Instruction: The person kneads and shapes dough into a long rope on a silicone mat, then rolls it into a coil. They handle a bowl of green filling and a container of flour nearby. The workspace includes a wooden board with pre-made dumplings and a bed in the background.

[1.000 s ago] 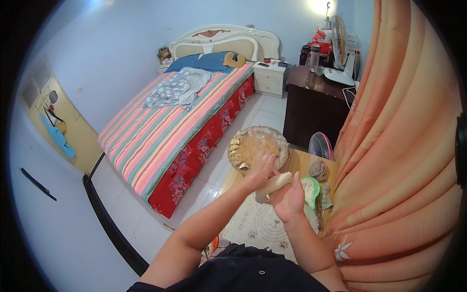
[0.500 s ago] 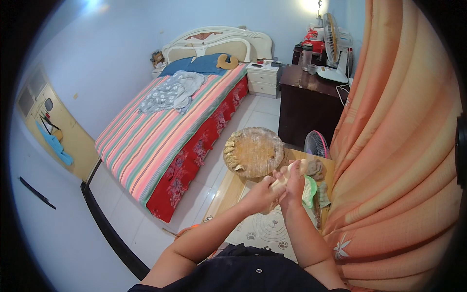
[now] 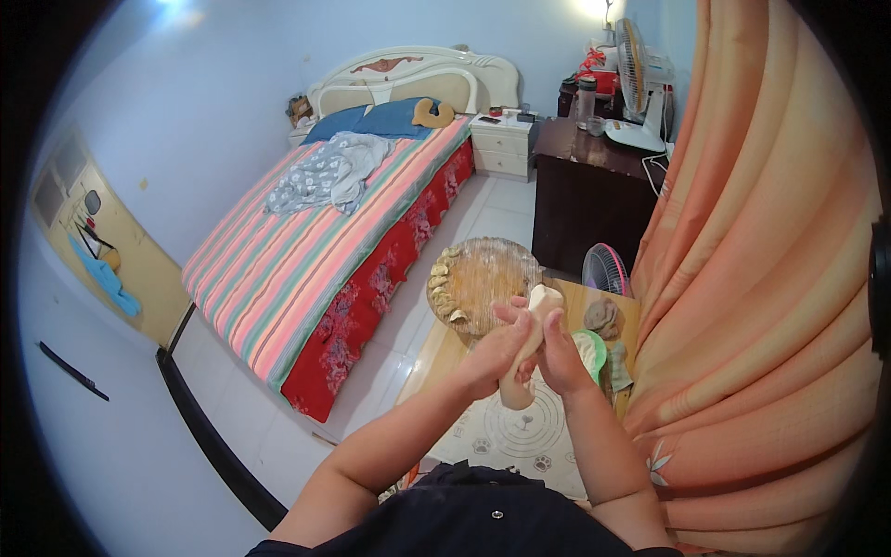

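Note:
A pale, elongated roll of dough (image 3: 546, 299) is held between my two palms, above a light mat (image 3: 483, 432) printed with circles and paw prints. One end sticks up past my fingers and the other hangs below them. My left hand (image 3: 501, 351) presses it from the left, fingers extended across it. From the right, my right hand (image 3: 560, 357) closes on it, thumb up. Just beyond my hands lies a round, floury wooden board (image 3: 497, 288). Several dumplings (image 3: 443, 288) line its left edge. Beside my right hand, a green bowl (image 3: 594, 353) holds white flour.
A grey cloth (image 3: 605, 318) lies behind the bowl on the wooden table (image 3: 585, 295). An orange curtain (image 3: 742, 278) hangs close on the right. A small fan (image 3: 605, 269) stands past the table, near a dark cabinet (image 3: 589, 200). Left of the table is a striped bed (image 3: 306, 241).
The dough has swung from a slant to a more upright position, with its lower end now hanging below my hands. My hands have turned and moved slightly nearer me, palms facing each other.

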`<move>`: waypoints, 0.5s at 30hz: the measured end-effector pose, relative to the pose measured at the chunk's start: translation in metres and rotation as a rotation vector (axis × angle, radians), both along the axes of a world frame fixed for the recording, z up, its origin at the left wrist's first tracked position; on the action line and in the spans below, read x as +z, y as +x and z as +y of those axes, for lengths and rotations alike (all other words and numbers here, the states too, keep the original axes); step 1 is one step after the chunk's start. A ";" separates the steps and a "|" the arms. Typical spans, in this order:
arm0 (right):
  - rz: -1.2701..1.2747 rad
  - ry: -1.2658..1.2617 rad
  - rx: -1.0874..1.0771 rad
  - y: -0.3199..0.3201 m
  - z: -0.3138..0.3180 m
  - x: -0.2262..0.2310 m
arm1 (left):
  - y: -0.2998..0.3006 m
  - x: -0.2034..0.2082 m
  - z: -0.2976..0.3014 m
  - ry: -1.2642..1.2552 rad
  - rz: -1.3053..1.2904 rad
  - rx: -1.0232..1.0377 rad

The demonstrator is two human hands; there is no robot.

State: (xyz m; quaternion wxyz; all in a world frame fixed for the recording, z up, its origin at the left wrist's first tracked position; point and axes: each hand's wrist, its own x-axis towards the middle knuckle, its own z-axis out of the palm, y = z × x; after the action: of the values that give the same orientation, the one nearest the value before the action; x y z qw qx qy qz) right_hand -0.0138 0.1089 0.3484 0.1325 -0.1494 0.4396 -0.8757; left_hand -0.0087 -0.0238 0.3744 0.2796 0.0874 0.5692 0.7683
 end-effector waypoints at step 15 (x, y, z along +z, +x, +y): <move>-0.021 0.089 0.297 0.034 0.008 -0.016 | -0.015 0.010 -0.001 0.037 -0.093 0.241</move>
State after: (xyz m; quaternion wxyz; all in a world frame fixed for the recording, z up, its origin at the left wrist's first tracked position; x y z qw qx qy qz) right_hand 0.0205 0.1173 0.3325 0.2718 -0.1977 0.4496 -0.8276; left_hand -0.0238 -0.0252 0.3840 0.2098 -0.0122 0.5476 0.8099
